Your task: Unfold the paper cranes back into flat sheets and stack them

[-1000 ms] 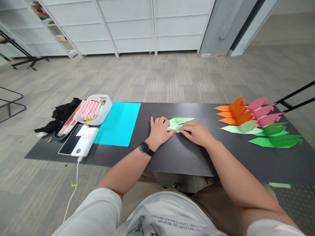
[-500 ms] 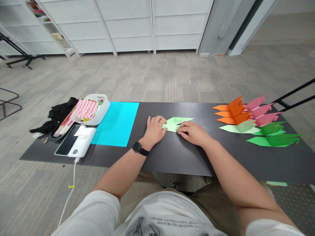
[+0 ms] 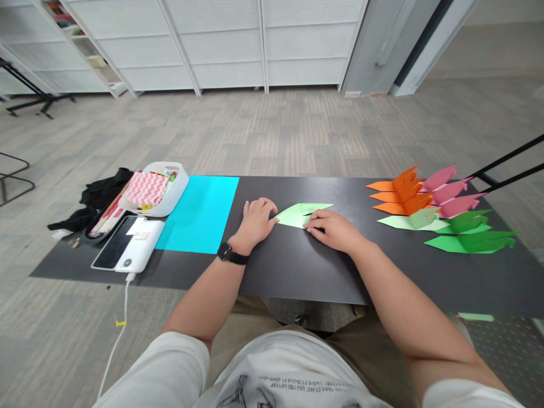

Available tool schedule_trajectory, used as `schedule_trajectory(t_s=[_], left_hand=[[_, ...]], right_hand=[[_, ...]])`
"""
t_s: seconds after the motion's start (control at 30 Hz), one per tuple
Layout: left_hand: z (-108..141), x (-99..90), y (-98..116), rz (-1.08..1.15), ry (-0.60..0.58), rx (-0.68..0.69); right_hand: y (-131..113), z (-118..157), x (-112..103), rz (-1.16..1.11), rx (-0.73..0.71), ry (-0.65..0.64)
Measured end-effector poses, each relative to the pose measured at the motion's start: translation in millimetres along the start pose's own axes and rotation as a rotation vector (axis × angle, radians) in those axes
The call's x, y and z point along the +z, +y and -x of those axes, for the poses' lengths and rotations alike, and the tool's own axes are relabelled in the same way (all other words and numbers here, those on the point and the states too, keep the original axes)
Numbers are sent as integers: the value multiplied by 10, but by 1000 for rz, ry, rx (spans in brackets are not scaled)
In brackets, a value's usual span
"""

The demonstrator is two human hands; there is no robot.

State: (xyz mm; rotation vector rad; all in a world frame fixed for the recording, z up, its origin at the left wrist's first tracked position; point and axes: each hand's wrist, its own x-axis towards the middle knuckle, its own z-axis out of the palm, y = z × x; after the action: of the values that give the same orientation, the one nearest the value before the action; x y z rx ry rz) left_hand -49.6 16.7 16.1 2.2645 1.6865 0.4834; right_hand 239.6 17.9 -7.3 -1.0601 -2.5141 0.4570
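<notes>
A folded piece of pale green paper (image 3: 295, 214) lies on the dark table, with a pointed tip at its left and another at its upper right. My right hand (image 3: 334, 229) has its fingers closed on the paper's right part, hiding some of it. At the left tip, my left hand (image 3: 257, 221) rests on the table with its fingers apart, the thumb side touching or very near the tip. To the right stand folded paper figures: orange ones (image 3: 402, 192), pink ones (image 3: 453, 195), a pale green one (image 3: 414, 220) and darker green ones (image 3: 471, 241).
Blue paper (image 3: 199, 218) lies flat left of my left hand. Beyond it are a white basket (image 3: 181, 184) of supplies, a phone (image 3: 114, 243), a white power bank (image 3: 140, 246) with a cable, and black cloth (image 3: 102, 190). The dark table (image 3: 293, 272) has its front edge near my lap.
My left hand has slid left along the paper, uncovering its left tip. The right hand stays at the paper's right part.
</notes>
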Motion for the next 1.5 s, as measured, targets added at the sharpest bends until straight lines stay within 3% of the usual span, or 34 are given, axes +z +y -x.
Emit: schedule_trajectory(t_s=[0.43, 0.57, 0.67, 0.8, 0.93, 1.07, 1.17, 1.5], left_hand=[[-14, -106, -158, 37, -52, 62], [-61, -151, -223, 185, 78, 133], [-85, -136, -212, 177, 168, 106], [-76, -97, -125, 99, 121, 74], [-67, -47, -35, 131, 84, 137], [-88, 45, 18, 140, 54, 142], [-112, 109, 32, 112, 53, 119], [-111, 137, 54, 114, 33, 151]], right_hand=[[-91, -6, -38, 25, 31, 2], [-77, -14, -15, 29, -7, 24], [-43, -20, -5, 9, -41, 46], [-11, -28, -17, -47, -54, 39], [6, -38, -10, -89, -86, 48], [24, -52, 48, 18, 17, 168], [34, -64, 91, 83, 92, 185], [19, -76, 118, 107, 69, 185]])
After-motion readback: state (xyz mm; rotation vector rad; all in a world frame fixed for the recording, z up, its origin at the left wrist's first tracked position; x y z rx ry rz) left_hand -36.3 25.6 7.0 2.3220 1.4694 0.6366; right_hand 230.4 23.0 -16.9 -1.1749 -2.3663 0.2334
